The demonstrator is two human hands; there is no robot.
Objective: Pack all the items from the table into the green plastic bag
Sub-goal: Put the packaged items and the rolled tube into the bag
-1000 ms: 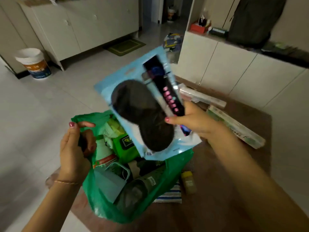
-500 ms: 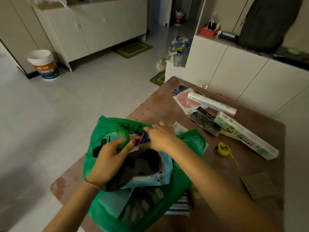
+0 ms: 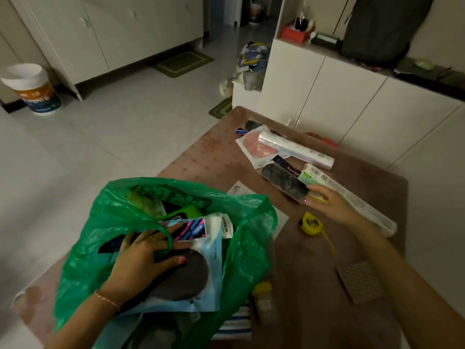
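Green bag point(image 3: 113, 222) sat at seven o'clock on the table point(image 3: 314, 260), mouth open, holding a blue pack point(image 3: 208, 250) with dark pads among other packets. My left hand point(image 3: 146, 258) lay inside, fingers spread flat on that pack, a bag handle looped over them. At two o'clock my right hand point(image 3: 332, 205) gripped the end of a long box point(image 3: 352, 197), beside a yellow tape point(image 3: 311, 222).

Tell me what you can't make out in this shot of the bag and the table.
All in the head view:
- Lower contents of the green bag: hidden by the blue packet and left hand.
- Box print: too small.
- Right hand grip on the box: unclear, fingers underneath.
- Striped cloth: mostly under the bag.
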